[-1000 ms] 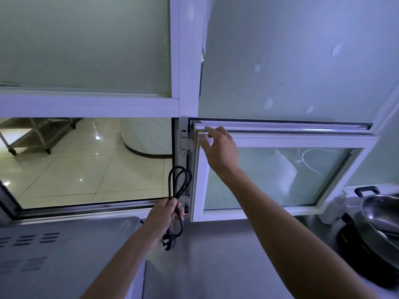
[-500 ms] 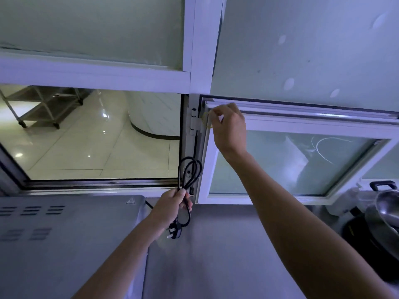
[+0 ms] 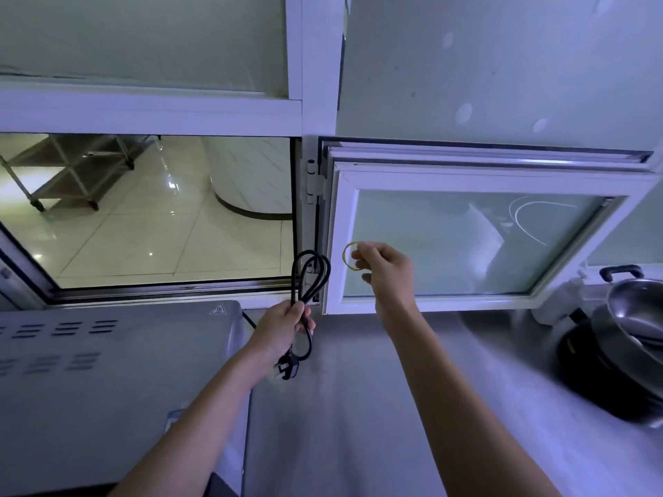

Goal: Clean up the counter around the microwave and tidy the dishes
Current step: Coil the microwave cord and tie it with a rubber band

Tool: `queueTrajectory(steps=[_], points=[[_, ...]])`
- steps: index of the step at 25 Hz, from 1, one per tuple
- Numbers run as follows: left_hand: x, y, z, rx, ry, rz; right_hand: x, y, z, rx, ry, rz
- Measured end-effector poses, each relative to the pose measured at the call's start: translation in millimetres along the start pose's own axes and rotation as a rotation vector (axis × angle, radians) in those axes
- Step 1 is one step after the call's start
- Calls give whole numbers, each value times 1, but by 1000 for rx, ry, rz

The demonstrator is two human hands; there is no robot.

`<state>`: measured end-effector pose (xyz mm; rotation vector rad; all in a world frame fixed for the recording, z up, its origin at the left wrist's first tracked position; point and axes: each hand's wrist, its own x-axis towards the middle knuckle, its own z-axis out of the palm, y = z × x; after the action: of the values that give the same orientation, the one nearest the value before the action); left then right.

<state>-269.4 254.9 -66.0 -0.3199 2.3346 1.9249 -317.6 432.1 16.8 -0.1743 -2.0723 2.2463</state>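
Note:
My left hand [image 3: 283,326] grips a looped black power cord [image 3: 311,274]; its plug [image 3: 287,369] hangs below the fist. The cord runs back to the grey microwave [image 3: 118,382] at the lower left. My right hand [image 3: 382,267] pinches a thin yellow rubber band [image 3: 347,255] in front of the white hinged window [image 3: 466,242]. The band sits a short way right of the cord loops, not touching them.
A steel counter [image 3: 358,407] runs under both arms. At the right edge stand stacked metal pans [image 3: 631,328] on a black cooker [image 3: 588,374]. Behind the microwave an open pass-through [image 3: 154,209] shows a tiled floor and a metal rack.
My right hand has come down from the top edge of the hinged window frame and now holds a yellow rubber band beside the cord. My left hand keeps its grip on the cord.

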Motion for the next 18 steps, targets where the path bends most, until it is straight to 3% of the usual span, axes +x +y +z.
queueTrajectory(steps=[8, 18], points=[[-18, -23, 9, 92, -13, 21, -45, 32, -34, 458, -13, 249], [-22, -37, 16, 155, -53, 6, -59, 63, -45, 461, -69, 259]])
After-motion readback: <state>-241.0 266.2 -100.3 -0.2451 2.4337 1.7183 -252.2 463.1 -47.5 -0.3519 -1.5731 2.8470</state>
